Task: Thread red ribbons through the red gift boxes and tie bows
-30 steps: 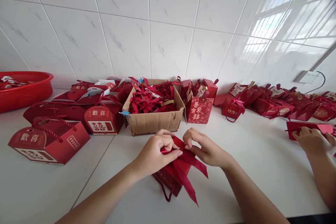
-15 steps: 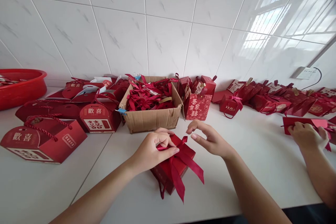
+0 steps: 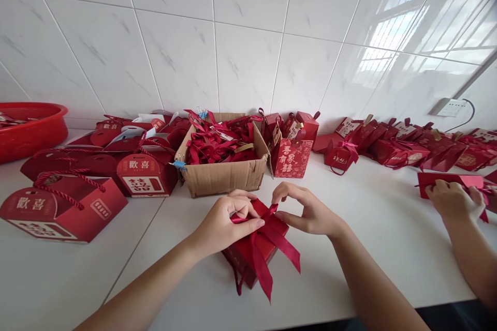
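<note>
A red gift box (image 3: pixel 248 261) lies tilted toward me on the white table, with a glossy red ribbon (image 3: pixel 281 248) tied on its top and two tails hanging over the near side. My left hand (image 3: pixel 233 220) pinches the left part of the ribbon bow between thumb and fingers. At the right loop of the bow is my right hand (image 3: pixel 301 209), its thumb and index finger closed on the ribbon's edge. A dark red cord hangs at the box's lower left.
Behind the hands stands a cardboard box (image 3: pixel 225 178) full of red ribbons. Red boxes (image 3: pixel 93 207) crowd the left, beside a red basin (image 3: pixel 34 129). More boxes line the wall at right, where another person's hand (image 3: pixel 456 199) holds a red box.
My right hand has moved slightly left and down onto the bow, and its fingers have closed on the right loop. My left hand keeps its pinch.
</note>
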The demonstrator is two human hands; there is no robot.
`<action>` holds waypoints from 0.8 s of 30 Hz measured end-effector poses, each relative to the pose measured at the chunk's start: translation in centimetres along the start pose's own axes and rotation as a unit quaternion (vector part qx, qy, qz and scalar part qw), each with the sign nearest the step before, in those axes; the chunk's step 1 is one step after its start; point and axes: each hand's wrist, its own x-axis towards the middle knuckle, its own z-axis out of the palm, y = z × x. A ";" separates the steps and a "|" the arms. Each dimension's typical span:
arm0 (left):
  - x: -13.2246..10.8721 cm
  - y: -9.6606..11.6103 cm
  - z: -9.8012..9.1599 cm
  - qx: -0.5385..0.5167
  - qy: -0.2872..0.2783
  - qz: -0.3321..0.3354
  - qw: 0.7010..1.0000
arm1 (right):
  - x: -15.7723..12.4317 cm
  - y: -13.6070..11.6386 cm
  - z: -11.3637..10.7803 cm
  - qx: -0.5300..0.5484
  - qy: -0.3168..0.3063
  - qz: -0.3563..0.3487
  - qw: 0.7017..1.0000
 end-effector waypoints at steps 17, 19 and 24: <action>0.0 0.1 0.1 -0.001 0.002 0.001 1.000 | 0.2 -0.8 0.6 0.064 -0.008 0.005 0.998; 0.0 0.1 0.1 -0.001 0.002 -0.001 1.000 | 0.1 -0.8 0.6 0.073 -0.008 0.003 0.997; 0.0 0.0 0.1 -0.005 -0.001 0.007 1.000 | 0.1 -0.6 0.4 0.015 -0.015 0.024 0.999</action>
